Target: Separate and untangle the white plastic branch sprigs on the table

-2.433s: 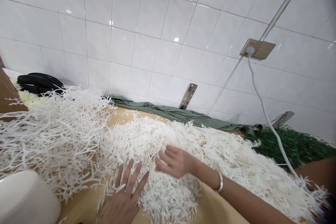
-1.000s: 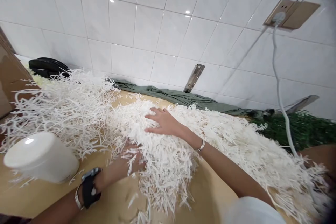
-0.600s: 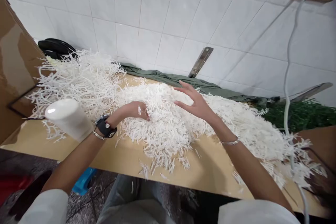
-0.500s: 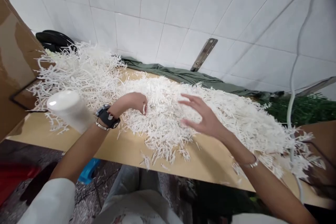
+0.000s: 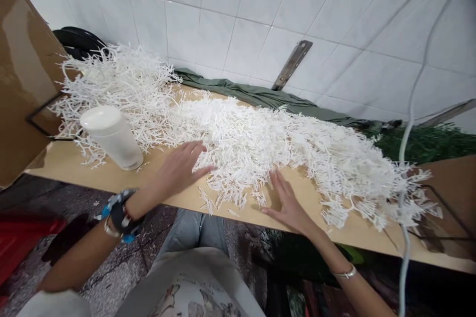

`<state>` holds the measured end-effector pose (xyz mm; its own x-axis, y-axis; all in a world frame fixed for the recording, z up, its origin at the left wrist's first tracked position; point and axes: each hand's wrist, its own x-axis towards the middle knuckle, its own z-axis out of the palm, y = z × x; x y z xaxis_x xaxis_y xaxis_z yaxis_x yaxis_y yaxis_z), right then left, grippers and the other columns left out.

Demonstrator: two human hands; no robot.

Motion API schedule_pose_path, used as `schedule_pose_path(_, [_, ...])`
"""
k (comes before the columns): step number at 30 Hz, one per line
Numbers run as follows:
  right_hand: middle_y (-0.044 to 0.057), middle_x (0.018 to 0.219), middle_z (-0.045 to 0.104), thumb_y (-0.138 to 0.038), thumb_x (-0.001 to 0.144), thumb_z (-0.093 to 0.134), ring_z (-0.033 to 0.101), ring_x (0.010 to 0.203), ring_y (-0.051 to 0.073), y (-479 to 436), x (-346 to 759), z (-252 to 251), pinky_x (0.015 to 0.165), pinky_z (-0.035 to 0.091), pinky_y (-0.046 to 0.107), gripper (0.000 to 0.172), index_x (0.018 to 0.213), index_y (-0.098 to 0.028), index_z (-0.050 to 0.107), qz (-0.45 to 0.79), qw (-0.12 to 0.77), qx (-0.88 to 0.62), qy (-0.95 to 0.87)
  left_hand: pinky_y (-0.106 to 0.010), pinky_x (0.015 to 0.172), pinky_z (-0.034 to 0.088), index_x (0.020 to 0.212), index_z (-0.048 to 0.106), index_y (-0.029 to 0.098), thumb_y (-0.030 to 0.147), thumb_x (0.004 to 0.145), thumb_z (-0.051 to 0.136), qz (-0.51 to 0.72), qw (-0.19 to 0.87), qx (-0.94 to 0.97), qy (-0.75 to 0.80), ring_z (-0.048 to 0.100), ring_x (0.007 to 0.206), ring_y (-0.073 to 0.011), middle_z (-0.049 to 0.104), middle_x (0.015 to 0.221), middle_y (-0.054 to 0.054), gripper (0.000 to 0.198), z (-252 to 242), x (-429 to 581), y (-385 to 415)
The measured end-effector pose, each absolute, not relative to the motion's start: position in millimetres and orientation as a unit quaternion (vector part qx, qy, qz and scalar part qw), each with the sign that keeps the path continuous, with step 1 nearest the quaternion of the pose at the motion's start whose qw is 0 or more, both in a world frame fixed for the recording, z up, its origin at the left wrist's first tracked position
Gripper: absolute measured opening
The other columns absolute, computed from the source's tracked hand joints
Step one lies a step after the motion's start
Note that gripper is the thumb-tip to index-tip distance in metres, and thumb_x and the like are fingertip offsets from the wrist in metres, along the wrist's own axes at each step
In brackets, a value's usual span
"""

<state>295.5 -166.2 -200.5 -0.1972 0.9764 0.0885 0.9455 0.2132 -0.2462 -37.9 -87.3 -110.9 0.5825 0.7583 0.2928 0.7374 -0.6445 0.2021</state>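
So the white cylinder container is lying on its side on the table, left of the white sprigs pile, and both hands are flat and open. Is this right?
Not quite. In the head view the white cylinder container stands upright on the table, left of the white sprigs pile. The left hand and right hand are indeed flat and open.

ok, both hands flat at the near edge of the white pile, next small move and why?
Probably draw the left hand and right hand inward, gathering the white plastic sprig pile: both lie open at its near fringe, and loose sprigs sit close to the tan wooden tabletop edge.
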Motion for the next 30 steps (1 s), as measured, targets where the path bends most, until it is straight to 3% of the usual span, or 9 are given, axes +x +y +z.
schedule_pose_path(4, [0.011,0.153,-0.025,-0.079,0.067,0.056,-0.013,0.140,0.041,-162.9,256.9,-209.8,0.110,0.005,0.067,0.122,0.147,-0.025,-0.019,0.111,0.111,-0.619,-0.769,-0.059,0.107,0.025,0.149,0.012,0.007,0.083,0.070,0.038,0.199,-0.017,0.870,0.451,0.013,0.141,-0.0429,0.015,0.154,-0.026,0.112,-170.8,-24.8,-129.3])
schedule_pose_path(7, [0.014,0.150,-0.032,-0.078,0.065,0.058,-0.015,0.139,0.042,-146.0,218.4,-210.9,0.110,0.008,0.065,0.128,0.146,-0.021,-0.023,0.085,0.164,-0.632,-0.753,-0.067,0.107,0.011,0.149,0.016,0.011,0.084,0.070,0.035,0.186,-0.058,0.877,0.438,0.008,0.141,-0.0443,0.013,0.155,-0.024,0.110,-196.9,-7.1,-127.4])
schedule_pose_path(11, [0.015,0.149,-0.033,-0.073,0.065,0.064,-0.008,0.140,0.044,-113.4,194.9,-208.4,0.109,0.017,0.063,0.125,0.148,-0.023,-0.015,0.041,0.238,-0.644,-0.726,-0.071,0.104,0.009,0.149,0.020,0.015,0.085,0.066,0.040,0.164,-0.097,0.870,0.454,0.007,0.141,-0.0450,0.010,0.155,-0.021,0.110,-194.6,1.7,-96.2])
schedule_pose_path(13, [0.017,0.153,-0.021,-0.065,0.070,0.066,-0.002,0.141,0.044,-99.3,194.1,-206.8,0.109,0.020,0.062,0.115,0.150,-0.022,-0.005,0.016,0.260,-0.642,-0.721,-0.071,0.104,0.012,0.149,0.018,0.019,0.082,0.067,0.044,0.149,-0.122,0.871,0.452,0.006,0.141,-0.0442,0.007,0.156,-0.018,0.107,-186.6,1.7,-81.9])
schedule_pose_path(16, [0.020,0.150,0.012,-0.039,0.076,0.067,0.015,0.139,0.043,-83.5,198.0,-205.0,0.107,0.026,0.060,0.092,0.150,-0.019,0.014,-0.014,0.289,-0.623,-0.727,-0.068,0.101,0.023,0.150,0.014,0.023,0.074,0.074,0.048,0.124,-0.153,0.865,0.462,0.009,0.141,-0.0440,0.005,0.157,-0.015,0.097,-174.7,4.0,-68.2])
schedule_pose_path(18, [0.020,0.139,0.032,-0.022,0.075,0.062,0.031,0.131,0.040,-75.8,202.8,-202.6,0.103,0.035,0.056,0.074,0.143,-0.017,0.034,-0.023,0.311,-0.602,-0.735,-0.064,0.098,0.031,0.150,0.011,0.023,0.068,0.078,0.050,0.109,-0.168,0.863,0.463,0.014,0.140,-0.0447,0.004,0.157,-0.015,0.094,-167.0,7.8,-62.8])
schedule_pose_path(21, [0.018,0.118,0.051,-0.016,0.071,0.060,0.050,0.113,0.034,-64.5,215.0,-189.2,0.092,0.047,0.047,0.053,0.124,-0.013,0.055,-0.019,0.335,-0.580,-0.742,-0.056,0.093,0.040,0.150,0.012,0.022,0.059,0.079,0.057,0.090,-0.172,0.866,0.461,0.022,0.138,-0.0450,0.003,0.157,-0.015,0.092,-156.5,13.7,-56.3])
schedule_pose_path(26, [0.012,0.106,0.059,-0.022,0.073,0.057,0.060,0.089,0.025,-19.6,242.9,-120.5,0.078,0.053,0.037,0.034,0.106,-0.012,0.058,-0.031,0.377,-0.583,-0.719,-0.051,0.094,0.042,0.149,0.020,0.018,0.060,0.075,0.062,0.122,-0.119,0.853,0.494,0.031,0.134,-0.0416,0.008,0.157,-0.016,0.095,-149.2,17.3,-42.5])
schedule_pose_path(30, [0.016,0.118,0.054,-0.030,0.078,0.055,0.051,0.111,0.030,44.9,242.3,-68.8,0.092,0.046,0.043,0.036,0.110,-0.012,0.054,-0.054,0.364,-0.604,-0.707,-0.050,0.093,0.044,0.149,0.018,0.016,0.057,0.077,0.062,0.142,-0.082,0.840,0.517,0.038,0.130,-0.0385,0.017,0.156,-0.017,0.094,-148.1,20.8,-31.7])
